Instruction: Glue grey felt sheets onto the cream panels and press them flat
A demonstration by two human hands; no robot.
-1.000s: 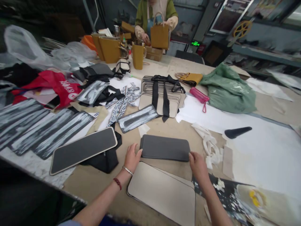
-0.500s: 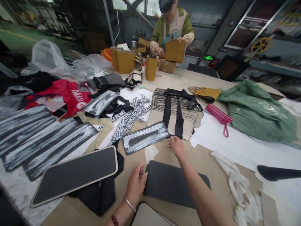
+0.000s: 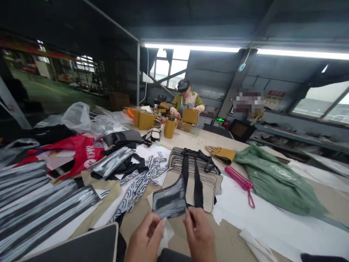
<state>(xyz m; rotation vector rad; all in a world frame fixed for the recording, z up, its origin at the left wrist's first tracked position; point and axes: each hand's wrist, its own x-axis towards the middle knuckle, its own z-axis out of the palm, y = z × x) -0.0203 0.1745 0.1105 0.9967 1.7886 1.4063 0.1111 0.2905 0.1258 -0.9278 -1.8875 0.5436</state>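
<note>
A dark rectangular panel (image 3: 170, 198), streaked with a whitish coating, is raised and curved in front of me. My left hand (image 3: 147, 233) is closed at its lower left corner, fingers pinched. My right hand (image 3: 200, 231) pinches the lower right corner. Behind the panel lies a fanned stack of beige boards (image 3: 207, 196) with black strips (image 3: 198, 187) across it. At the lower left is a dark board with a pale border (image 3: 79, 245). Several more streaked panels (image 3: 62, 214) lie on the left.
Patterned strips (image 3: 136, 187), a red bag (image 3: 87, 154) and clear plastic (image 3: 77, 116) lie left. To the right are a pink pouch (image 3: 238, 178), a green sack (image 3: 275, 178) and a mustard bag (image 3: 223, 154). Across the table, a person (image 3: 188, 100) handles mustard bags.
My view has tilted up. The streaked panel was lying flat with my right hand near its corner; now it is lifted and bent between both hands. My left hand has left the dark folded piece.
</note>
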